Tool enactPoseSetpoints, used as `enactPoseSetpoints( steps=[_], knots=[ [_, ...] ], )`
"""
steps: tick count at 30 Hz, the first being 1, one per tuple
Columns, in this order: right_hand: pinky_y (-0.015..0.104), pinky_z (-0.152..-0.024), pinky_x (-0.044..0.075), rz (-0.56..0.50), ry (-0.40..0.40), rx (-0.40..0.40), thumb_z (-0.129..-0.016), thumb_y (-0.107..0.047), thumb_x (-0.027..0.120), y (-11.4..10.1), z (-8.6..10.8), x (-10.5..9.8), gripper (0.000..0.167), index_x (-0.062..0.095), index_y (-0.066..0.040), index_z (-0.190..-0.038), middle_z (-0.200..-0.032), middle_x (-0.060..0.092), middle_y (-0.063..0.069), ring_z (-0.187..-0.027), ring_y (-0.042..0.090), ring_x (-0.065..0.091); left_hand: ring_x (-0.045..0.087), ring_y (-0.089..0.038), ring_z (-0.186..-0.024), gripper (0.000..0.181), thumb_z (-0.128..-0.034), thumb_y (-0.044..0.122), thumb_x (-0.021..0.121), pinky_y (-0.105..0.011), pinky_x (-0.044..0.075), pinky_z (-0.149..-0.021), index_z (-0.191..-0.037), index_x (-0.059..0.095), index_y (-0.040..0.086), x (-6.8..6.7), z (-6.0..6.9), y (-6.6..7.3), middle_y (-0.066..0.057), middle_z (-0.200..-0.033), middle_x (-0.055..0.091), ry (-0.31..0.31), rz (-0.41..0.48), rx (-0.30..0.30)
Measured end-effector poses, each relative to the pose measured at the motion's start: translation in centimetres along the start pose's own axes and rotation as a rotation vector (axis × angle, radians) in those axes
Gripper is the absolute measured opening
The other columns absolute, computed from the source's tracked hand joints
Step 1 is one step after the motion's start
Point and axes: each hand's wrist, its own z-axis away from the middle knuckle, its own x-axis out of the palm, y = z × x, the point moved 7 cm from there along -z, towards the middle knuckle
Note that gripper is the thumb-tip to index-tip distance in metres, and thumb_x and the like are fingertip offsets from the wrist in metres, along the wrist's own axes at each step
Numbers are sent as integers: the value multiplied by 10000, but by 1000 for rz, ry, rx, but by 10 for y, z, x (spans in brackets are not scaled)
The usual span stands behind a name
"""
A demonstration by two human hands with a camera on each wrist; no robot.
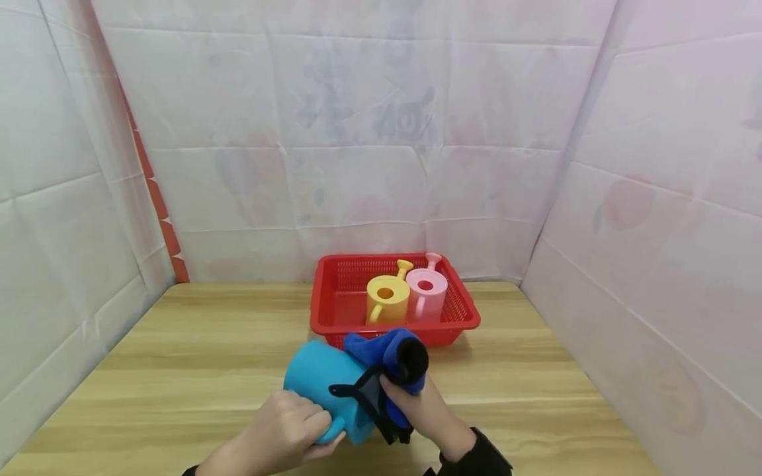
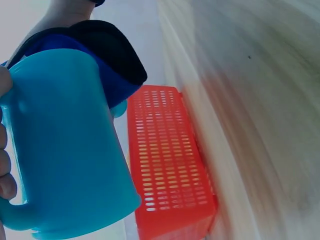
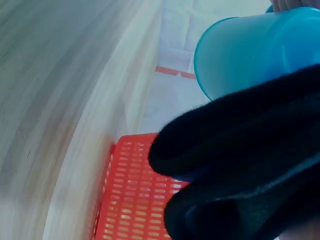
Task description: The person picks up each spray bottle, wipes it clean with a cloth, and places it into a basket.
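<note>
My left hand [image 1: 292, 423] grips the handle of a bright blue watering can [image 1: 321, 373], which is tilted over the table with its body to the left. My right hand [image 1: 425, 413] holds a bunched blue-and-black cloth [image 1: 387, 347] against the can's right side. From the cloth hangs a black loop, and the cloth covers part of the can. In the left wrist view, fingers [image 2: 5, 165] wrap the handle, and a rounded blue part [image 2: 119, 108] shows beyond the cloth. Dark folds of the cloth [image 3: 240, 135] fill much of the right wrist view.
Just beyond the hands, a red perforated basket [image 1: 333, 327] stands on the wooden table [image 1: 208, 357]. Inside it are a yellow watering can [image 1: 387, 307] and a pink watering can [image 1: 427, 304], side by side. Pale sheets [image 1: 357, 185] enclose the table at the back and sides.
</note>
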Motion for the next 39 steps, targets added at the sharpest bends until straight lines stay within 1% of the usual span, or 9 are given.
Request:
enactPoseSetpoints(
  steps=[2,6,10,16,25,28,34,36,39],
  knots=[
    [452,-953,339,-37,1,57,-911,-179,582,5,0,1,454,382,-31,-1291,-1249,469,109,-1112,257,434,285,39,-420,406,-945,347,505,-29,179,-492,-577,409,205,0,1,0,129,-488,311,0,13,-13],
    [478,-930,400,157,-9,-186,-835,-155,685,-16,1,10,491,454,-95,-1264,-1271,501,56,-1146,237,463,304,41,-424,395,-937,338,515,-34,177,-488,-572,436,212,2,3,1,134,-489,326,-3,0,4],
    [496,-904,424,519,-60,-472,-722,-366,771,-46,11,29,606,515,-205,-1248,-1315,499,-49,-1218,182,424,347,39,-446,354,-957,322,480,-48,197,-486,-621,490,213,5,5,1,140,-514,386,4,6,51],
    [483,-974,374,780,-226,-644,-732,-609,634,-61,24,55,708,500,-198,-1294,-1306,511,-101,-1231,128,421,397,65,-506,259,-934,340,531,-17,255,-545,-697,527,238,9,10,2,155,-563,423,6,182,46],
    [503,-927,411,676,-180,-528,-710,-539,708,-58,20,41,638,551,-212,-1235,-1326,503,-81,-1256,172,413,361,54,-487,274,-959,232,469,-38,202,-513,-689,514,223,7,5,7,153,-559,412,-28,128,68],
    [450,-888,453,519,-142,-373,-758,-399,739,-47,12,27,562,543,-202,-1246,-1292,526,-70,-1194,176,466,340,44,-453,323,-957,256,469,-45,178,-501,-639,500,211,6,5,9,143,-529,382,-26,55,94],
    [444,-928,393,-8,-119,81,-893,-219,585,-8,-3,3,451,433,-29,-1273,-1198,516,91,-1066,251,479,259,59,-443,384,-895,302,608,-21,175,-495,-574,424,204,3,5,8,134,-502,306,-55,108,16],
    [459,-936,376,-86,-133,144,-919,-253,556,-1,-4,2,490,389,1,-1303,-1232,490,128,-1093,262,454,257,65,-446,384,-856,285,667,-11,186,-502,-578,416,200,2,5,7,135,-502,311,-55,140,-15],
    [423,-927,397,-43,-151,108,-912,-227,573,-4,-5,2,447,440,-1,-1274,-1201,536,117,-1061,243,493,261,62,-442,388,-849,280,677,-15,182,-498,-579,410,203,2,3,7,135,-502,298,-44,136,-17]
  ],
)
